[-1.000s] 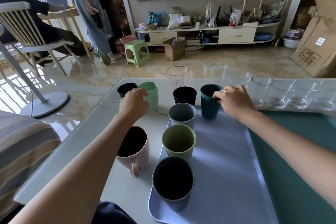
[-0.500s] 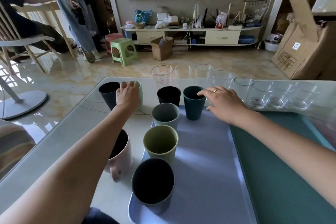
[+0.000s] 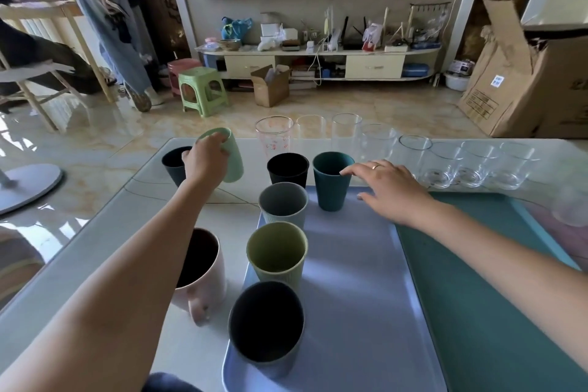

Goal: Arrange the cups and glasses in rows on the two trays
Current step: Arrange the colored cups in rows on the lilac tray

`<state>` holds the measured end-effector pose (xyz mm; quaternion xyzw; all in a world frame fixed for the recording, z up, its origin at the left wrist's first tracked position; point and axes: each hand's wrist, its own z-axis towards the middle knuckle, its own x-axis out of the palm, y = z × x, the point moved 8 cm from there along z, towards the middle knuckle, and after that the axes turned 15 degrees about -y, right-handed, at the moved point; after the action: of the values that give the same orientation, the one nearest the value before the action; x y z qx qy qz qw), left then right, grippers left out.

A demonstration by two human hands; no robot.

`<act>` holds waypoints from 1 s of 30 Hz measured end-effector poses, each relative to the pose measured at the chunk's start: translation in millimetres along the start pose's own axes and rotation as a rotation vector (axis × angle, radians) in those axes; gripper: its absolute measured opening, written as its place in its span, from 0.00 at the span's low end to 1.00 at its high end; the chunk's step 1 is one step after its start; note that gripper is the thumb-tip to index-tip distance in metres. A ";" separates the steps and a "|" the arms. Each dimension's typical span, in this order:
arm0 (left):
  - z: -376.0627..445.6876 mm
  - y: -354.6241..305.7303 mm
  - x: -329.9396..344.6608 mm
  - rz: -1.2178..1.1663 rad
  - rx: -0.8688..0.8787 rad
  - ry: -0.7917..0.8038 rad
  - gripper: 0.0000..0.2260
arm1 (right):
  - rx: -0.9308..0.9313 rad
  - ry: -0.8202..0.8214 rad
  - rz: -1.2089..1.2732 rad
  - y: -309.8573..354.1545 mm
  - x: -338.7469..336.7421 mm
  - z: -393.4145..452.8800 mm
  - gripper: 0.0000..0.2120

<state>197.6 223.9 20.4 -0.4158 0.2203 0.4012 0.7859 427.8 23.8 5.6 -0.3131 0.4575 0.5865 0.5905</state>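
My left hand (image 3: 205, 161) grips a mint green cup (image 3: 230, 156), lifted and tilted above the table's far left. My right hand (image 3: 386, 189) hovers open over the lavender tray (image 3: 359, 296), fingertips by the rim of a teal cup (image 3: 332, 180). On that tray's left side stand a black cup (image 3: 288, 169), a grey cup (image 3: 283, 204), an olive cup (image 3: 276, 253) and a dark cup (image 3: 265, 328). A green tray (image 3: 483, 296) lies to the right. Several clear glasses (image 3: 442, 162) line the table's far edge.
A pink mug (image 3: 200, 274) and a dark navy cup (image 3: 173, 164) stand on the white table (image 3: 95, 242) left of the trays. Beyond the table are a green stool (image 3: 203, 87), cardboard boxes, a TV shelf and two people at the far left.
My left hand has lifted the mint green cup off the table and tilted it. My right hand has let go of the teal cup and opened beside it.
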 end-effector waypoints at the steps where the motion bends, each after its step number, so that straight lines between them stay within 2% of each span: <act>1: 1.5 -6.3 -9.2 -0.040 0.004 -0.016 0.18 | 0.003 -0.007 0.017 2.6 -2.1 -0.5 0.23; 6: -9.0 -47.1 -62.7 -0.189 0.088 -0.073 0.16 | 0.003 -0.070 0.147 22.4 -14.3 -6.0 0.23; 10: -38.2 -77.1 -98.7 -0.291 0.121 -0.089 0.15 | 0.030 -0.121 0.363 34.7 -25.8 -13.2 0.24; 16: -98.4 -131.7 -117.8 -0.419 0.286 0.012 0.14 | 0.131 -0.222 0.638 33.4 -44.3 -22.4 0.34; 19: -125.3 -157.8 -110.2 -0.461 0.382 0.112 0.14 | 0.182 -0.208 0.758 33.9 -46.8 -26.7 0.34; 22: -137.8 -169.3 -94.2 -0.439 0.439 0.164 0.14 | 0.256 -0.168 0.800 29.8 -40.0 -29.1 0.31; 26: -127.1 -165.7 -81.0 -0.451 0.439 0.219 0.13 | 0.395 -0.164 0.828 10.8 -23.2 -28.9 0.33; 30: -99.0 -136.1 -85.2 -0.472 0.321 0.149 0.07 | 0.512 -0.107 0.711 -6.5 16.5 -33.2 0.37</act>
<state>257.6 58.3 88.0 -0.3545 0.2353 0.1355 0.8948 426.7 -0.4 -23.3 0.0510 0.6361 0.6364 0.4333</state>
